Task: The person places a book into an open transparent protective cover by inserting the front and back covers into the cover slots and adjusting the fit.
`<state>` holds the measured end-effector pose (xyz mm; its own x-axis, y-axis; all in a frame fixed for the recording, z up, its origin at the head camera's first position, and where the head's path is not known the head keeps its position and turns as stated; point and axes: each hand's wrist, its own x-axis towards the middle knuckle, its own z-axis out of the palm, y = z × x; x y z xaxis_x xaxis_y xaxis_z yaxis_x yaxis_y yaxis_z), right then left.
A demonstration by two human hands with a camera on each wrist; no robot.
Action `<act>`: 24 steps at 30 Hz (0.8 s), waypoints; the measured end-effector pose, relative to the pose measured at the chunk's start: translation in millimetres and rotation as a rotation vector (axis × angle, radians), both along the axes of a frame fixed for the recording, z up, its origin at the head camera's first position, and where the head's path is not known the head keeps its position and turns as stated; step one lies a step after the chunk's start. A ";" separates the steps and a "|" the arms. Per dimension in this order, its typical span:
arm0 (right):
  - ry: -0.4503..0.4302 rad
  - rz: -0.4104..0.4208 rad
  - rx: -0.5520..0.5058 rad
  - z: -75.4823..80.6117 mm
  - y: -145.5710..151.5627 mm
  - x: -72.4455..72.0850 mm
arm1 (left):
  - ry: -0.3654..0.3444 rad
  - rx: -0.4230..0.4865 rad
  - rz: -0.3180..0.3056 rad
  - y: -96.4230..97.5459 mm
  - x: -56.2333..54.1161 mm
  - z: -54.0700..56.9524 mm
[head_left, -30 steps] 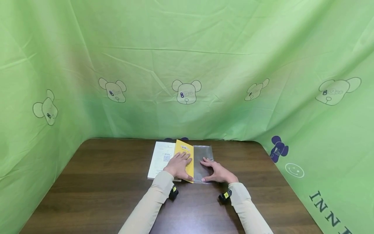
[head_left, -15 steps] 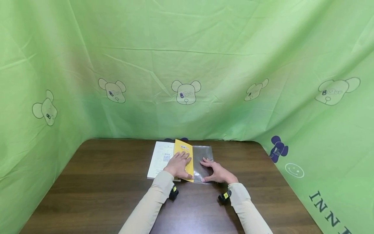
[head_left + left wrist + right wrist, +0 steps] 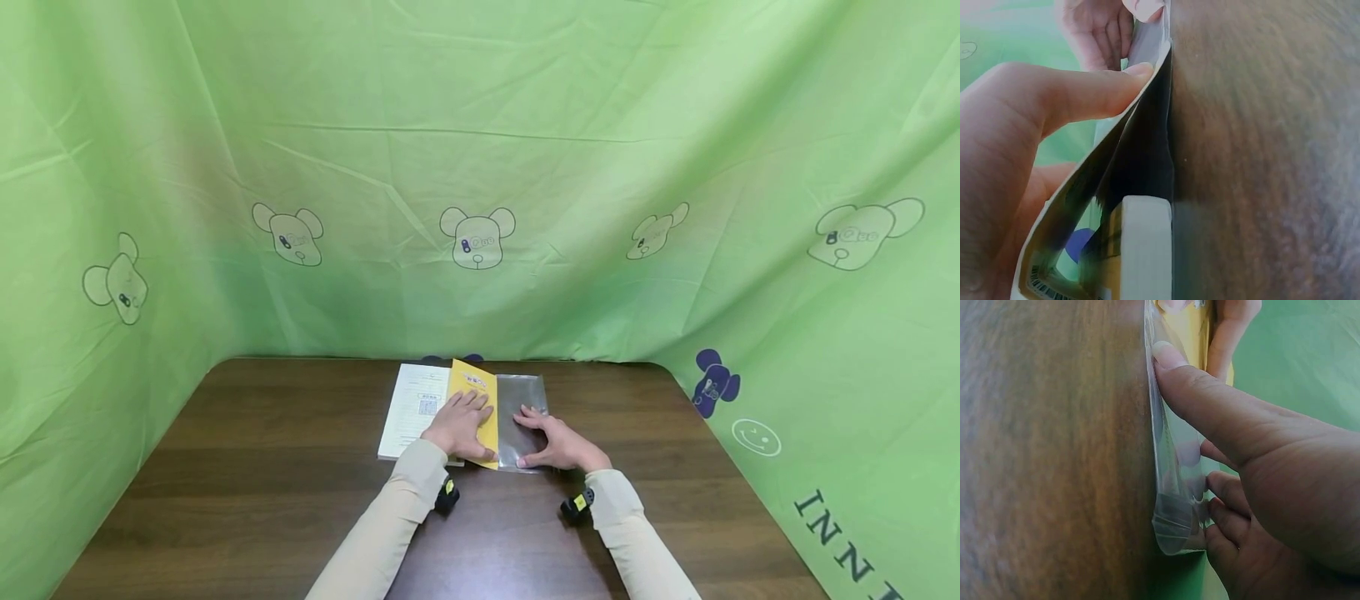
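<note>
An open book (image 3: 408, 412) lies with its printed white page up. Its yellow cover (image 3: 489, 433) slopes to the right under my left hand (image 3: 459, 427), which presses on it with spread fingers. In the left wrist view the left thumb (image 3: 1097, 94) rests at the cover's edge, and the cover bows up from the page block (image 3: 1147, 250). A clear plastic book cover (image 3: 513, 396) adjoins the yellow cover on the right. My right hand (image 3: 561, 443) rests on it, thumb at the near edge and fingers farther back. In the right wrist view the plastic (image 3: 1172, 522) curls at its outer end.
Everything lies on a dark wooden table (image 3: 285, 467). A green cloth (image 3: 480, 150) printed with bear heads hangs behind the table and along both sides. Each wrist carries a small black camera, such as the left one (image 3: 447, 497).
The yellow cover shifts very slightly under the left hand. Both hands keep their places.
</note>
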<state>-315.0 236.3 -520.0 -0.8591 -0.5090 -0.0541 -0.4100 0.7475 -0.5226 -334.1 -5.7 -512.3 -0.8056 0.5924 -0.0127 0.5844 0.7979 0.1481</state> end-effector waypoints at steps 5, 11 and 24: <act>-0.015 0.003 0.001 0.9 -0.3 -0.6 | 0.002 -0.007 -0.011 1.1 -1.5 -1.8; -0.018 0.007 0.010 1.9 -0.4 0.0 | -0.003 -0.013 -0.019 1.8 -2.7 -3.4; -0.023 0.003 0.016 3.3 0.9 2.0 | -0.009 0.035 -0.013 4.2 -0.2 -5.2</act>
